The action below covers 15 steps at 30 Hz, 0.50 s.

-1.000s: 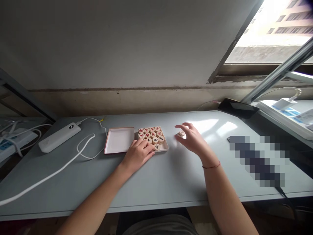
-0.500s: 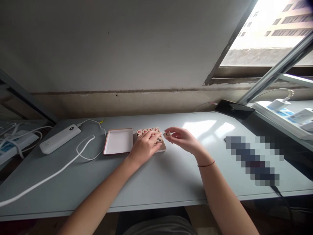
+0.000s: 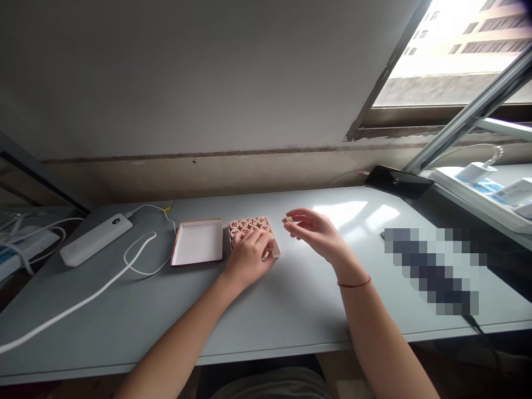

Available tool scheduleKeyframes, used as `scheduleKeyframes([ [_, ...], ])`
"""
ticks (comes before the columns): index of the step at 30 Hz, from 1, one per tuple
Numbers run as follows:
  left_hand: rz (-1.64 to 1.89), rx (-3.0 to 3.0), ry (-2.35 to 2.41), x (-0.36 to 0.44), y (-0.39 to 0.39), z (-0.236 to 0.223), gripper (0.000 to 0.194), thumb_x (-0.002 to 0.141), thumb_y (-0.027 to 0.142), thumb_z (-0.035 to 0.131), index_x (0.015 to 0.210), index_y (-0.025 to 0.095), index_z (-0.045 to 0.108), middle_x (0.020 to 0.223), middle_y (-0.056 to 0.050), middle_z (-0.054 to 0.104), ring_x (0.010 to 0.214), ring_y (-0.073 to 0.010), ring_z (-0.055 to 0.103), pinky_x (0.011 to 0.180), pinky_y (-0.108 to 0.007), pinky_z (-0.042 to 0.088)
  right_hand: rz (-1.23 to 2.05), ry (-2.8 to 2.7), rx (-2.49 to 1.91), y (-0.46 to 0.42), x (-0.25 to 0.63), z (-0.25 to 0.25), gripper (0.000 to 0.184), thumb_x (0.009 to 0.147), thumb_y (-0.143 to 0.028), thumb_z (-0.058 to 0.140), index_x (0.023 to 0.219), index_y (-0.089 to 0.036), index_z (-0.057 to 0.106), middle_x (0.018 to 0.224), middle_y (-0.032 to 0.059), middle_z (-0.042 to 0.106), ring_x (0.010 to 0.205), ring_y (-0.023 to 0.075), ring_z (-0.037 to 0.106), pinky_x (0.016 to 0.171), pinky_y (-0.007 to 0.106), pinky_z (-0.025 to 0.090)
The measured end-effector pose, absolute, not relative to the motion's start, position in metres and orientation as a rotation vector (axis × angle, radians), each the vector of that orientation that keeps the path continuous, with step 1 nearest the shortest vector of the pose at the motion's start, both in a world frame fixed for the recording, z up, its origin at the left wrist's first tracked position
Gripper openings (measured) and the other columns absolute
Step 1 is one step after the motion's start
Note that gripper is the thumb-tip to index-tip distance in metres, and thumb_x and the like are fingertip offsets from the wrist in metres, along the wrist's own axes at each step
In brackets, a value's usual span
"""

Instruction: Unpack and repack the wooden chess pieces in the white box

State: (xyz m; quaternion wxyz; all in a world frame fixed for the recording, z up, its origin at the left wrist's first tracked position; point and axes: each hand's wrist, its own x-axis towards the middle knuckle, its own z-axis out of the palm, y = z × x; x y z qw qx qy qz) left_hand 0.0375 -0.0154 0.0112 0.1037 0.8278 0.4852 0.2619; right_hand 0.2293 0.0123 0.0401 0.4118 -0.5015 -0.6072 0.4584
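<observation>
A shallow box [image 3: 276, 248] holds several round wooden xiangqi pieces [image 3: 252, 223] with red characters on top. My left hand [image 3: 251, 252] lies over the box's near half, fingers curled down, with thumb and fingertips closed about a pale piece at the near right corner. It hides most of the pieces in that half. Just right of the box, above the desk, my right hand [image 3: 318, 233] pinches another xiangqi piece [image 3: 289, 220] between thumb and fingers, seen edge-on. The open box lid [image 3: 197, 242] lies left of the box, white inside up.
On the left, a white power bank [image 3: 96, 239] trails a white cable [image 3: 83, 303] across the grey desk [image 3: 307, 310]. A dark phone or tablet [image 3: 399, 182] leans at the back right, near a power strip [image 3: 499, 202]. A blurred-out object [image 3: 432, 271] lies at the right.
My right hand has moved left from the desk toward the box, lifting a piece. The left hand shifted right over the pieces, first with fingers flatter, now curled down at the near right corner.
</observation>
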Motion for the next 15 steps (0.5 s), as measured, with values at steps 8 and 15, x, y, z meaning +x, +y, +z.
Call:
scheduleKeyframes([
  [8, 0.664, 2.538, 1.461, 0.0397, -0.0138, 0.0105, 0.003, 0.081, 0.022, 0.06, 0.078, 0.022, 0.06, 0.096, 0.0, 0.069, 0.097, -0.0206, 0.056, 0.087, -0.04, 0.034, 1.069, -1.771, -1.312, 0.0082, 0.2284, 0.0396, 0.032, 0.077, -0.044, 0.066, 0.098, -0.02, 0.063, 0.103, 0.0084, 0.067, 0.071, 0.0152, 0.064, 0.062, 0.029, 0.054],
  [15, 0.636, 2.62, 1.414, 0.0358, -0.0151, 0.0108, 0.01, 0.087, 0.029, 0.058, 0.084, 0.024, 0.067, 0.104, -0.001, 0.07, 0.101, -0.0226, 0.054, 0.084, -0.041, 0.034, 1.056, -1.998, -1.355, 0.0023, 0.2257, 0.0448, 0.021, 0.079, -0.028, 0.057, 0.098, -0.022, 0.063, 0.101, 0.0047, 0.064, 0.073, 0.0133, 0.065, 0.064, 0.027, 0.055],
])
